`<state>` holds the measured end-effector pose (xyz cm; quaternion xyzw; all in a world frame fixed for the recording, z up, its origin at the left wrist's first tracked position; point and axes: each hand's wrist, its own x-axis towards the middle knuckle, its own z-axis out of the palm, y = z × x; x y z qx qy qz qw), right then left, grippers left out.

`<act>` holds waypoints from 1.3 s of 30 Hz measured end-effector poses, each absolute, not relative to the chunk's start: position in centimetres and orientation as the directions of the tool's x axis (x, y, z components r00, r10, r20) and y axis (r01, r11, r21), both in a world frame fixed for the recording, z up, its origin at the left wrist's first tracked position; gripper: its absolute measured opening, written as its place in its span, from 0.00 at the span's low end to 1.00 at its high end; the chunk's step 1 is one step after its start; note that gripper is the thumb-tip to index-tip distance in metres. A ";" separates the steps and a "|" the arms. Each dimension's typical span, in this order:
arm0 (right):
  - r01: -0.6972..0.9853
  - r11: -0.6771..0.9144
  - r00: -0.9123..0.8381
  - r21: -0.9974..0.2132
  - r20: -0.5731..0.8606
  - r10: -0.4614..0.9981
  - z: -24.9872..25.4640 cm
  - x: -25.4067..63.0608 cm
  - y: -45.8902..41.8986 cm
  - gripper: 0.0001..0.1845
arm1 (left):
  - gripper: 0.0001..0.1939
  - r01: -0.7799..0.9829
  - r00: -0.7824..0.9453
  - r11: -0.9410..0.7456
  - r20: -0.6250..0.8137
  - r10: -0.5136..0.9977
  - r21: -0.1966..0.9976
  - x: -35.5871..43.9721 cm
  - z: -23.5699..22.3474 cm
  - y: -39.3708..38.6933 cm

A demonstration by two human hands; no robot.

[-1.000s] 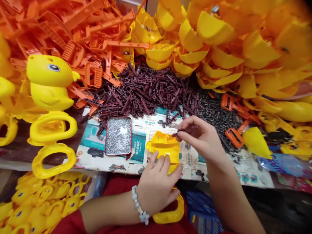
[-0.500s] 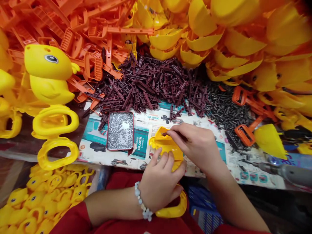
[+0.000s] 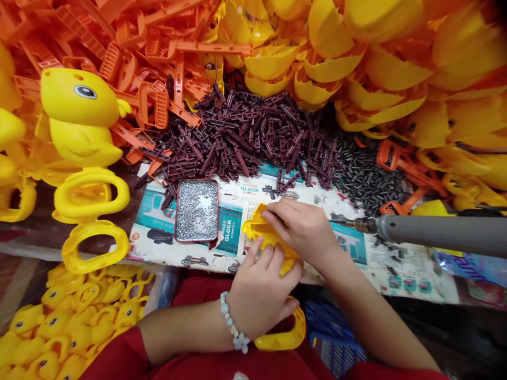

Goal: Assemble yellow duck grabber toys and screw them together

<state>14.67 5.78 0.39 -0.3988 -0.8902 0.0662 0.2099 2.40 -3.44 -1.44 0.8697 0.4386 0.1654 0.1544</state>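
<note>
My left hand (image 3: 257, 301), with a beaded bracelet on the wrist, grips a yellow plastic duck part (image 3: 267, 232) from below. My right hand (image 3: 297, 227) rests on top of that part, with its fingertips pressed against the upper edge. Any pin in those fingers is hidden. A grey electric screwdriver (image 3: 435, 229) reaches in from the right, its metal tip just right of my right hand. No hand shows on it. A yellow loop handle (image 3: 287, 335) shows below my left hand; I cannot tell whether it joins the held part.
A printed paper sheet (image 3: 158, 232) lies under a red-rimmed tin of small metal pins (image 3: 197, 211). Behind it are heaps of maroon plastic pins (image 3: 245, 132), dark pins (image 3: 368, 179), orange plastic parts (image 3: 119, 68) and yellow duck shells (image 3: 328, 63). Yellow duck bodies (image 3: 75, 316) lie at lower left.
The grey electric screwdriver has come in from the right toward my right hand. The maroon pin seen in my right fingers no longer shows. The view has shifted slightly.
</note>
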 end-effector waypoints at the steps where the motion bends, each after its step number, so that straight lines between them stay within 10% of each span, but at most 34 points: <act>1: 0.676 0.673 -0.598 -0.299 0.312 0.739 0.5 14.8 5.9 0.22 | 0.31 0.709 0.560 -0.569 0.159 0.813 0.416 2.4 -1.4 -3.4; 18: 0.687 0.726 -0.718 -0.034 0.128 0.685 -0.1 17.7 13.4 0.07 | 0.32 0.712 0.578 -0.584 0.146 0.803 0.389 2.2 -1.3 -3.3; 25: 0.687 0.594 -0.449 -0.418 0.398 0.800 2.9 18.9 8.7 0.09 | 0.30 0.718 0.570 -0.563 0.118 0.813 0.409 2.2 -1.3 -3.3; 29: 0.591 0.440 -0.344 -0.676 0.282 0.896 2.6 19.5 5.4 0.08 | 0.32 0.720 0.576 -0.561 0.099 0.811 0.408 2.3 -1.2 -3.3; 39: 0.617 0.493 -0.429 -0.614 0.263 0.864 0.6 18.6 4.8 0.04 | 0.32 0.723 0.580 -0.565 0.095 0.809 0.397 2.3 -1.2 -3.4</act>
